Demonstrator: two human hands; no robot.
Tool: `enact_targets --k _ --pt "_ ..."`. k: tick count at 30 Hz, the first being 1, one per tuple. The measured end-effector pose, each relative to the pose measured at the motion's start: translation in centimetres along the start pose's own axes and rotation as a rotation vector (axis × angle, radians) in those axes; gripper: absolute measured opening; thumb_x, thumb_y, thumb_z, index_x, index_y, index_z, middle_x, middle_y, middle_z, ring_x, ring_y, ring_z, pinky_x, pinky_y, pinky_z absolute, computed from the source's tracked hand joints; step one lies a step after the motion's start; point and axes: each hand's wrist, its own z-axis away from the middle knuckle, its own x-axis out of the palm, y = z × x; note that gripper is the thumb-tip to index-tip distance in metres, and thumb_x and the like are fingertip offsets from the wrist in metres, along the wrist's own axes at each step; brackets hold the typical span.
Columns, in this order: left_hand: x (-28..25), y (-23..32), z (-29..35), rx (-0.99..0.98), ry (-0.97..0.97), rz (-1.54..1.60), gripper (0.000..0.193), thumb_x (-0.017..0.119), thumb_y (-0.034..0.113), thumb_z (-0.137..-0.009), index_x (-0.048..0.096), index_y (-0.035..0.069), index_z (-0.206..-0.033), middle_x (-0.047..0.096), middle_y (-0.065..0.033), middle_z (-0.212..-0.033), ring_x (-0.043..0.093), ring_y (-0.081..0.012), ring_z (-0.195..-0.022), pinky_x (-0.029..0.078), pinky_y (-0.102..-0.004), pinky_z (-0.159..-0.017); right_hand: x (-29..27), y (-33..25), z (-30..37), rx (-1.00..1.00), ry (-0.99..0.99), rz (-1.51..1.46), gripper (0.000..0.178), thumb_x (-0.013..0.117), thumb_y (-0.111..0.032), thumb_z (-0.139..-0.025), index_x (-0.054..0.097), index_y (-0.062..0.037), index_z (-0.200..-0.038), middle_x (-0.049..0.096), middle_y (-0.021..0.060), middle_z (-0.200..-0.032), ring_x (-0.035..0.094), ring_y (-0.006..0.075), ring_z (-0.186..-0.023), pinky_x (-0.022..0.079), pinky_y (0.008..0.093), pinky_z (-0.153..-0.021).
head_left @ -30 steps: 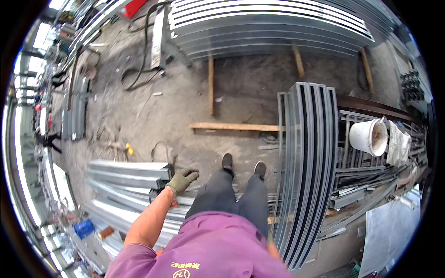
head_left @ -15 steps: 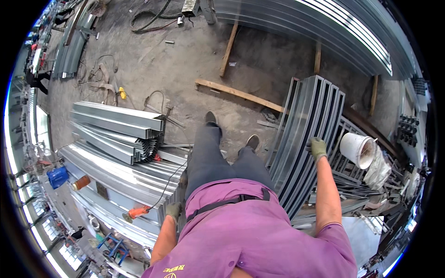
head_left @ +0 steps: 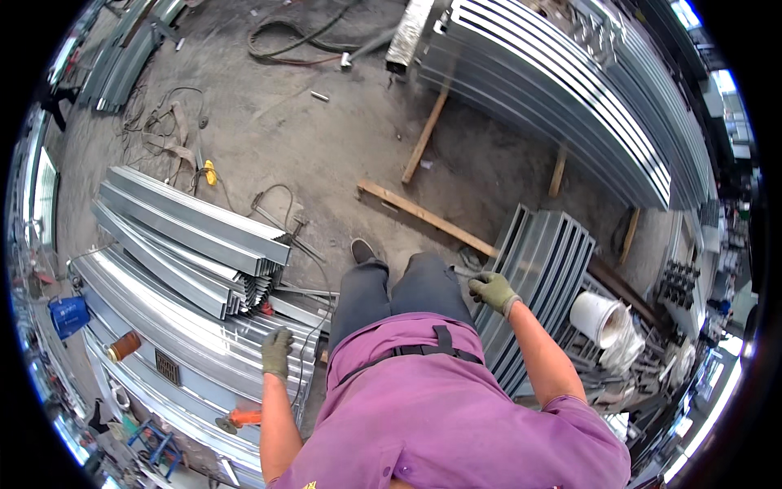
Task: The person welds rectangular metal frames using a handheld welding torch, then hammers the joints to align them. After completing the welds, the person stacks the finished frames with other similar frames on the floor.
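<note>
My left hand (head_left: pixel 278 351), in an olive work glove, hangs over the near end of a stack of shiny steel profiles (head_left: pixel 195 322), its fingers loosely apart and nothing in them. An orange angle grinder (head_left: pixel 244 417) lies on the profiles, close to my left forearm. To the right, my right hand (head_left: pixel 492 292) wears the same kind of glove; its fingers are part-spread beside my right thigh. It is at the left edge of a bundle of steel channels (head_left: pixel 533 273); whether it touches them I cannot tell. A flat grey metal piece (head_left: pixel 464 271) shows just beyond its fingertips.
Angled steel sections (head_left: pixel 191 236) lie on the left stack. A timber (head_left: pixel 428 218) crosses the floor ahead. Long steel profiles (head_left: pixel 554 98) rest on timbers at the far right. A white bucket (head_left: pixel 593 318) stands right of the channels. Cables (head_left: pixel 277 41) snake across the floor.
My right hand has come off the top of the channels and inward toward my thigh. My left hand has moved forward over the left stack. The view has shifted, and my right knee has risen forward.
</note>
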Motion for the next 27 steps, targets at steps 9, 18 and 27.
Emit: enact_targets --k 9,18,27 --pt "-2.6 -1.9 -0.7 -0.012 0.296 -0.193 0.037 0.069 0.036 -0.096 0.076 0.002 -0.108 0.075 -0.0086 -0.091 0.069 -0.0209 -0.083 0.054 -0.0381 -0.073 0.5 -15.8 -8.6 -0.324 -0.046 0.203 0.037 0.066 -0.031 -0.098 0.077 0.0023 -0.110 0.078 0.0098 -0.090 0.073 0.0179 -0.079 0.058 0.0328 -0.074" --pt "9.0 -14.4 4.3 -0.294 -0.056 -0.455 0.048 0.058 0.048 -0.098 0.082 0.008 -0.109 0.079 -0.0196 -0.117 0.074 -0.0366 -0.113 0.057 -0.0447 -0.098 -1.0 -20.0 -17.4 -0.311 -0.162 0.324 0.022 0.066 -0.019 -0.097 0.074 0.0016 -0.097 0.075 0.0131 -0.079 0.072 0.0223 -0.063 0.056 0.0357 -0.055" --pt "8.8 -3.3 -5.3 -0.165 -0.021 -0.431 0.055 0.060 0.051 -0.096 0.079 0.006 -0.122 0.078 -0.0232 -0.115 0.074 -0.0413 -0.110 0.055 -0.0478 -0.098 -3.1 -27.2 -23.4 -0.071 -0.108 0.257 0.019 0.065 -0.017 -0.102 0.071 0.0009 -0.103 0.071 0.0123 -0.075 0.068 0.0236 -0.057 0.054 0.0368 -0.050"
